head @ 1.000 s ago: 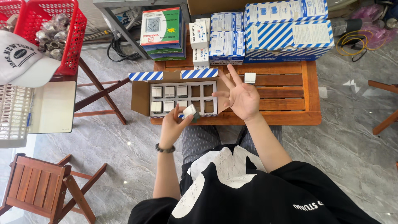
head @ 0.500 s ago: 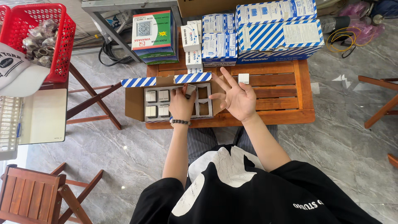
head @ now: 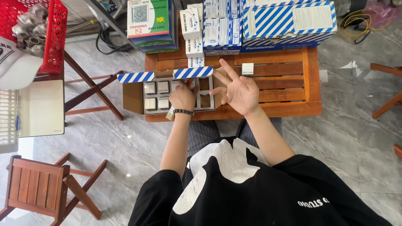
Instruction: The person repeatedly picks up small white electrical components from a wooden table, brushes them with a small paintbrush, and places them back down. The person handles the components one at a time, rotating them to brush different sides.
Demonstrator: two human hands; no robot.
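Centre frame: left hand (head: 183,97), grip clenched, is pressing a small part into the divided box (head: 133,97); right hand (head: 240,93) is hovering released above the tabletop (head: 284,90).

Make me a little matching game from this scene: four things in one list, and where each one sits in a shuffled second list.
Things:
1. left hand
2. right hand
3. small white box
4. red basket

Places:
A. alone on the wooden table slats, beyond the spread fingers
B. at the far left, above the white cap
C. inside the divided cardboard carton
D. raised with fingers spread, just right of the carton

Pairs: 1-C, 2-D, 3-A, 4-B
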